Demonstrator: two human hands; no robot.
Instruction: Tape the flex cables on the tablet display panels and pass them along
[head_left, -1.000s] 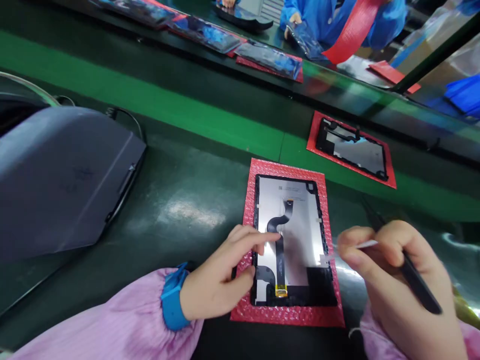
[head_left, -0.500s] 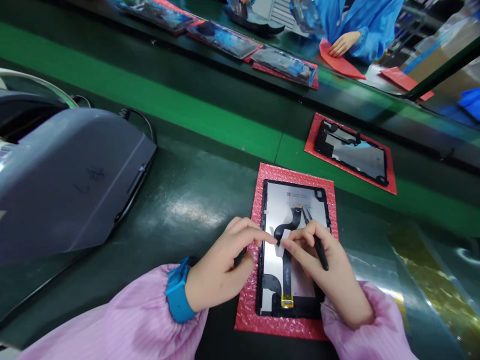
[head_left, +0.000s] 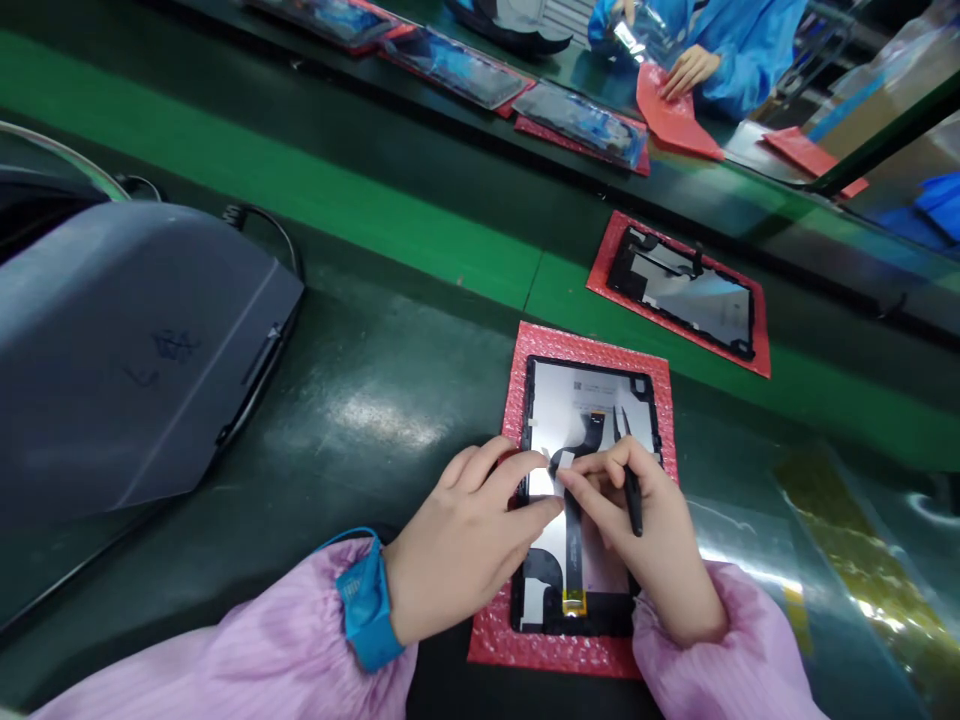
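Note:
A tablet screen panel lies back side up on a red bubble-wrap pouch. A black flex cable runs down its middle. My right hand is over the panel's right side. Black tweezers rest in its grip, tips pointing away from me, while thumb and forefinger pinch a small white strip above the cable. My left hand reaches over the panel's left edge, with thumb and forefinger apart around the cable's middle. Whether its fingertips touch the panel I cannot tell.
Another panel lies on a red pouch further back. A grey machine housing stands at left. Clear film with yellow tape lies at right. Beyond a raised ledge with bagged panels, a co-worker's hand holds a red pouch.
My left hand has turned palm down, and its thumb has come forward over the panel. The tweezers in my right hand have swung more upright. The co-worker's pouch has shifted slightly.

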